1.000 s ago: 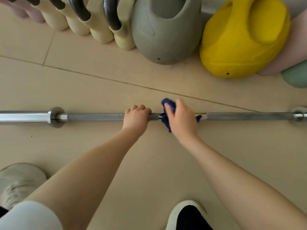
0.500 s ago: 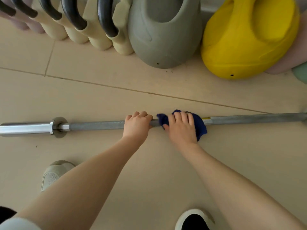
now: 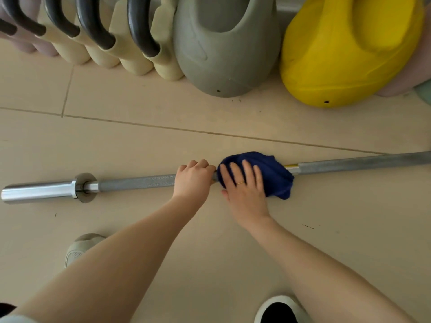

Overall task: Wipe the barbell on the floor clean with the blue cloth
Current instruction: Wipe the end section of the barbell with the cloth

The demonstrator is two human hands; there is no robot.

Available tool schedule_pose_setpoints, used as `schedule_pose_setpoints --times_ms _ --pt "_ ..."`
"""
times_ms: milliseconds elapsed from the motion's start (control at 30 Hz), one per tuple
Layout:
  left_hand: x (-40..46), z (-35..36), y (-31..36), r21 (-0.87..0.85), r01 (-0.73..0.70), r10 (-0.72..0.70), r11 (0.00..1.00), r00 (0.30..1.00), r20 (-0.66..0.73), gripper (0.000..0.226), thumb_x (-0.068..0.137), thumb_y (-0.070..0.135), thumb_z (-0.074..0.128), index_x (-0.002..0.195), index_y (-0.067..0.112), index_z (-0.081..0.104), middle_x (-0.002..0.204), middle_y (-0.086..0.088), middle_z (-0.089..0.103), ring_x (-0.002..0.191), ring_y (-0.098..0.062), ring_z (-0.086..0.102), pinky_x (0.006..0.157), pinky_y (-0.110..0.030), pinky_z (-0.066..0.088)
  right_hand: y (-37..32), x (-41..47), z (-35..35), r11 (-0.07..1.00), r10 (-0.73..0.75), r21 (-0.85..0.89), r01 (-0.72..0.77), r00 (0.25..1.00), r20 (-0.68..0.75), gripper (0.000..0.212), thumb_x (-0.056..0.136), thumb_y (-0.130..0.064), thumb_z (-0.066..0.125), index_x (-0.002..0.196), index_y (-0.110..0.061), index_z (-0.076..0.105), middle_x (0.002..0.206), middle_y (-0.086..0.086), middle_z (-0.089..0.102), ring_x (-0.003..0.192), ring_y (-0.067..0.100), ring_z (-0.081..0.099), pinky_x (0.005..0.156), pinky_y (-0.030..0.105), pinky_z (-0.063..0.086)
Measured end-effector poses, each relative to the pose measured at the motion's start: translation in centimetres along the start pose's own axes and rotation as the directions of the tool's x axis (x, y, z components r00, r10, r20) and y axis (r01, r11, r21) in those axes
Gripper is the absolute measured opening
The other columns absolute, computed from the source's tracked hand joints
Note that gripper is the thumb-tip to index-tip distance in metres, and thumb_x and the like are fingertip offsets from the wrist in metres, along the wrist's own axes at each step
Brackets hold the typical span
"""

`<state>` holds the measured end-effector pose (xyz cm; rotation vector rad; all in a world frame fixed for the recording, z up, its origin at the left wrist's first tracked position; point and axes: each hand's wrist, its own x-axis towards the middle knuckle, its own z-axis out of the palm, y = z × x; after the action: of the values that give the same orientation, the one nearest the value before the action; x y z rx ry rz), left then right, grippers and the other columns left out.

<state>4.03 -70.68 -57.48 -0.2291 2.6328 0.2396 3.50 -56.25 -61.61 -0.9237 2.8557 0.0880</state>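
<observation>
Right hand (image 3: 247, 194) now flattened on bunched blue cloth (image 3: 268, 173), left hand (image 3: 192, 180) fingers curled round knurled barbell (image 3: 140, 183)

The cloth (image 3: 268, 173) is dark blue. The barbell (image 3: 140, 183) is shiny silver-grey. 1 kettlebell (image 3: 345, 50) is yellow, 1 (image 3: 224, 47) is grey. The floor (image 3: 163, 229) is tan.

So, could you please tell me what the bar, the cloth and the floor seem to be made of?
Bar: metal, probably steel; dull grey textured shaft, mirror-bright sleeve at the end.
Cloth: soft dark blue fabric, matte, bunched in folds; the weave is too fine to tell.
Floor: beige tile, by its thin straight joints and slight sheen.
</observation>
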Motion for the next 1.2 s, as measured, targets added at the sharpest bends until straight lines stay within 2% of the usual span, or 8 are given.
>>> schedule_pose_setpoints --times_ms 133,400,633,700,800,967,1067,1200 --pt "0.0 0.2 0.0 -0.028 0.004 -0.004 1.0 1.0 -0.006 0.026 0.096 0.026 0.046 0.117 0.017 0.059 0.115 -0.002 0.058 0.106 -0.026 0.05 0.081 -0.032 0.034 2.7 0.8 0.1 0.99 -0.126 -0.066 0.127 0.992 0.026 0.051 0.087 -0.04 0.045 0.136 -0.027 0.045 0.13 0.005 0.059 0.119 0.03 0.055 0.106 0.042 0.022" --pt "-0.4 0.2 0.2 -0.008 0.012 -0.012 1.0 0.999 -0.033 0.03 0.097 0.02 0.042 0.125 0.018 0.054 0.121 -0.001 0.056 0.107 -0.027 0.049 0.081 -0.032 0.034 7.3 -1.4 0.6 0.991 0.128 -0.023 -0.129 0.992 -0.018 0.052 0.09 -0.041 0.031 0.14 -0.029 0.034 0.143 0.005 0.046 0.133 0.034 0.035 0.107 0.058 0.013" --pt "-0.3 -0.2 1.1 0.063 0.041 -0.039 0.997 0.999 -0.028 0.039 0.09 0.003 0.041 0.125 0.018 0.05 0.12 -0.002 0.053 0.107 -0.027 0.048 0.084 -0.033 0.036 7.4 -0.6 0.4 0.992 -0.126 0.011 0.128 0.989 -0.077 0.051 0.087 -0.035 0.045 0.137 -0.023 0.042 0.14 0.001 0.05 0.131 0.024 0.043 0.106 0.043 0.019" --pt "-0.1 -0.4 1.2 0.062 0.048 -0.047 0.997 0.999 -0.021 0.039 0.09 0.001 0.04 0.124 0.017 0.051 0.119 -0.003 0.054 0.107 -0.027 0.048 0.085 -0.033 0.036 9.8 -1.5 0.5 0.999 0.028 0.022 -0.026 0.994 -0.103 0.05 0.082 -0.021 0.065 0.129 -0.018 0.052 0.14 0.006 0.049 0.13 0.029 0.045 0.105 0.043 0.021" --pt "-0.1 -0.5 1.3 0.07 0.056 -0.055 0.996 0.998 -0.019 0.042 0.088 -0.001 0.039 0.125 0.016 0.05 0.119 -0.004 0.053 0.108 -0.027 0.048 0.085 -0.032 0.035 11.3 -2.9 0.1 0.936 0.337 0.135 -0.326 0.939 -0.069 0.053 0.071 -0.001 0.07 0.12 -0.017 0.056 0.146 0.012 0.041 0.134 0.036 0.035 0.096 0.057 0.031" --pt "-0.2 -0.4 1.9 0.091 0.083 -0.083 0.992 0.997 -0.006 0.042 0.085 -0.003 0.04 0.122 0.014 0.048 0.12 -0.004 0.052 0.109 -0.027 0.047 0.085 -0.031 0.036 9.4 -0.9 -0.7 0.947 0.291 0.197 -0.256 0.94 -0.178 0.029 0.07 -0.002 0.058 0.097 -0.012 0.062 0.109 0.018 0.062 0.096 0.037 0.047 0.054 0.042 0.051" --pt "0.1 -0.8 2.8 0.055 0.128 -0.129 0.99 0.992 0.007 0.041 0.086 -0.001 0.041 0.123 0.014 0.049 0.122 -0.005 0.051 0.113 -0.026 0.045 0.092 -0.031 0.034 7.0 -0.6 -1.6 0.963 0.159 0.242 -0.118 0.974 -0.16 0.049 0.049 0.005 0.081 0.094 -0.008 0.068 0.092 0.015 0.065 0.069 0.033 0.059 0.046 0.031 0.05" --pt "0.5 -0.7 4.6 0.016 0.004 -0.003 1.0 1.0 -0.022 0.046 0.087 0.003 0.041 0.131 0.017 0.044 0.133 -0.003 0.045 0.123 -0.024 0.039 0.102 -0.032 0.029 6.3 -1.0 -2.2 0.981 0.02 0.195 0.001 0.995 -0.102 0.07 0.039 0.003 0.083 0.106 -0.01 0.069 0.1 0.012 0.068 0.067 0.029 0.06 0.044 0.028 0.049"
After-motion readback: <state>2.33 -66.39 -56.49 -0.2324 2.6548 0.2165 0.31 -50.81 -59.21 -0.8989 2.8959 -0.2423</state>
